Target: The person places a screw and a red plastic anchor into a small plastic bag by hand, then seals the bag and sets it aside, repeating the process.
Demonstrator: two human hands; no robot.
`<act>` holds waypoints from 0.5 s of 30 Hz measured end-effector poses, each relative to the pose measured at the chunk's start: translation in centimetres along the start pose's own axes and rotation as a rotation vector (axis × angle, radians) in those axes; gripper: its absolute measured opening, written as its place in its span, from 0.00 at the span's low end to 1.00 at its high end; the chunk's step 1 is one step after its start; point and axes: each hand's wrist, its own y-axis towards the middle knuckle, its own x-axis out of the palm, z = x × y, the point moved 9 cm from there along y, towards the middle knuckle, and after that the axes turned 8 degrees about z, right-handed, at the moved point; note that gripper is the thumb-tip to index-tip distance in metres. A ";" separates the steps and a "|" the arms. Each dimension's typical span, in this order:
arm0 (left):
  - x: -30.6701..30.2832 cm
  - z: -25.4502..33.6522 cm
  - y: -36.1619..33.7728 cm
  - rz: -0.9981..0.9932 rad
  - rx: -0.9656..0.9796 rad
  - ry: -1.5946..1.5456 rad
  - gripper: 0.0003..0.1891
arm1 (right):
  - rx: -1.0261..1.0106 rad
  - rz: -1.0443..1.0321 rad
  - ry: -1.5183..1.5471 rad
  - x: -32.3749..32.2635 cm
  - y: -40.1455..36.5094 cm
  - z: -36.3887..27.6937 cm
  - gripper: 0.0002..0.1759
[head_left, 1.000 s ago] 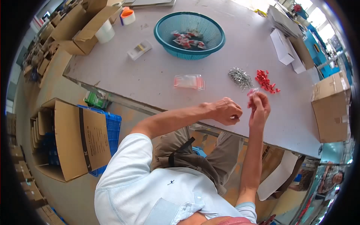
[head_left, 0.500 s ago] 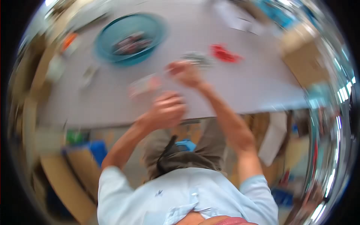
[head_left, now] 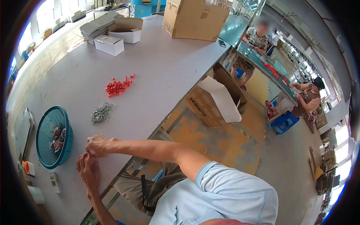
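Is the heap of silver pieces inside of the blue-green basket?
No, the heap of silver pieces lies directly on the grey table, outside the blue-green basket.

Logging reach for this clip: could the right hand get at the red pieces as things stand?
Probably yes. The silver pile lies roughly between the right hand and the red pieces, but it looks low, and bare tabletop beside it leaves a way round.
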 end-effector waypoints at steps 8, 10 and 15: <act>0.1 -0.4 -0.2 0.029 -0.026 -0.011 0.15 | 0.026 -0.012 -0.015 0.7 0.8 0.1 0.10; 0.1 -0.6 -0.3 0.028 -0.032 0.010 0.14 | 0.031 -0.032 -0.045 0.7 0.9 0.2 0.11; -0.2 -0.3 -0.1 0.026 -0.021 0.003 0.13 | 0.086 -0.139 -0.043 0.3 0.9 -0.3 0.13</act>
